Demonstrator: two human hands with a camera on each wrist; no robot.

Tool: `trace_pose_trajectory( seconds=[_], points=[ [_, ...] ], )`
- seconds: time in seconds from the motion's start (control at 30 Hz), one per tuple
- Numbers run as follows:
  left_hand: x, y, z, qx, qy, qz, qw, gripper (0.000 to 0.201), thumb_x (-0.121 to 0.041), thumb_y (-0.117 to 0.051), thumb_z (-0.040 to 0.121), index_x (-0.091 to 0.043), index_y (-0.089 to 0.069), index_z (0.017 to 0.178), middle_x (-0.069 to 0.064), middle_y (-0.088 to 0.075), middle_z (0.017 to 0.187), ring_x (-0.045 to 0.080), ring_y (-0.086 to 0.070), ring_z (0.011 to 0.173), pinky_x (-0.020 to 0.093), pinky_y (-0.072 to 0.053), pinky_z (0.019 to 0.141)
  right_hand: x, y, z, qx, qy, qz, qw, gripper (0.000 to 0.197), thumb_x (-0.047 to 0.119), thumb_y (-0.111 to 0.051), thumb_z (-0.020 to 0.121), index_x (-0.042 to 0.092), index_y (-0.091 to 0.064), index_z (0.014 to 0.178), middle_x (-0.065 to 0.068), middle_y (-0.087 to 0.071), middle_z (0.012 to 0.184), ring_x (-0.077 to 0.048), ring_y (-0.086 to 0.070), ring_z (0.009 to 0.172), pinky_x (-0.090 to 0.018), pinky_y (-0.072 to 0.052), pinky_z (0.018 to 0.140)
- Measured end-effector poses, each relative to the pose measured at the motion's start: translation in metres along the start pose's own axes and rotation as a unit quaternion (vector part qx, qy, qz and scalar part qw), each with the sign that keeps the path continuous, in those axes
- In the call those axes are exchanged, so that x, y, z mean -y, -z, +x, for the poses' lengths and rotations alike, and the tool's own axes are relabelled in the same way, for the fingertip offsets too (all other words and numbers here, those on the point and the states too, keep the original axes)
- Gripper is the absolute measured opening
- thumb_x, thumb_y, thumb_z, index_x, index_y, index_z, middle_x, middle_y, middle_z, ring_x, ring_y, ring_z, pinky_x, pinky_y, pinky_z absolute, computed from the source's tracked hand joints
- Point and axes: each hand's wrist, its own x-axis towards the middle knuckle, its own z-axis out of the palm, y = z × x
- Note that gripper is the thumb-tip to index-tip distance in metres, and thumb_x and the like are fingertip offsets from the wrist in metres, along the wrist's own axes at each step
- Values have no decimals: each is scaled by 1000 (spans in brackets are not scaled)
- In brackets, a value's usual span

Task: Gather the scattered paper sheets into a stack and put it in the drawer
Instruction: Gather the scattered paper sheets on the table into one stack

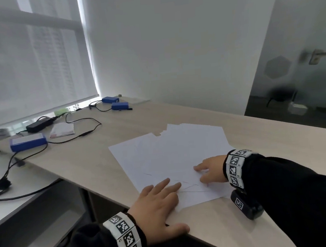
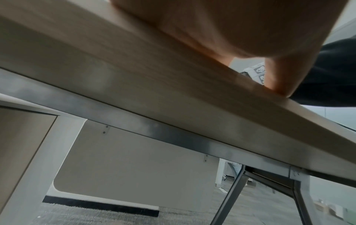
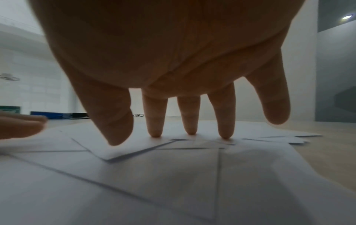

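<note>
Several white paper sheets (image 1: 172, 154) lie overlapped and askew on the light wooden desk (image 1: 94, 160), near its front edge. My left hand (image 1: 161, 200) lies flat with straight fingers on the near left corner of the pile, thumb along the desk edge. My right hand (image 1: 209, 170) is spread over the near right part, its fingertips (image 3: 224, 134) pressing down on the sheets (image 3: 134, 175). In the left wrist view only the palm (image 2: 240, 27) and the thumb on the desk edge (image 2: 173, 97) show. No drawer is in view.
At the back left of the desk lie blue boxes (image 1: 28, 142), a black power adapter (image 1: 39, 125), a white booklet (image 1: 62, 129) and cables (image 1: 84, 133). A lower white side surface (image 1: 17, 197) stands left of the desk. A glass door (image 1: 300, 62) is at the right.
</note>
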Motion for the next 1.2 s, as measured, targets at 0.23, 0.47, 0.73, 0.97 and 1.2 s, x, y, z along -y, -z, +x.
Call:
trace_pose_trajectory(
  seconds=[0.23,0.47,0.73,0.97,1.2],
  points=[
    [-2,1,-5,-37,-34,14,999,72,-87,-39,73,-32,-51,117,-22,-47,142,7,-35,137,35,-24,112,1,4,1,-10,-17,-7,1000,79,68,-50,87,33,-26,154,2,-28,160,-22,-31,145,-38,-24,118],
    [-11,22,11,-43,25,-86,995,51,-71,-39,80,-38,-60,112,-22,-56,117,1,-49,114,30,-33,100,6,-4,-5,22,-28,-13,999,111,82,-64,63,41,-15,154,-2,-33,158,-27,-39,140,-40,-31,114],
    [16,62,57,7,243,-318,916,44,-44,-62,92,-22,-60,130,0,-57,135,20,-53,123,28,-39,100,-10,16,-25,-53,-21,95,994,65,67,-59,83,29,-54,135,4,-59,133,-17,-59,107,-28,-41,95],
    [39,73,109,45,336,-265,903,56,-45,-60,92,-7,-56,132,10,-60,121,28,-56,110,29,-40,89,-83,0,-11,-45,-160,100,981,74,62,-56,87,24,-39,148,-4,-48,148,-24,-47,134,-31,-36,109],
    [33,65,139,68,377,-209,900,62,-45,-63,91,-7,-49,138,8,-59,110,25,-49,97,28,-38,83,-83,-12,-19,0,-129,62,990,65,57,-56,89,18,-53,140,-1,-52,144,-23,-49,132,-34,-38,110]
  ],
)
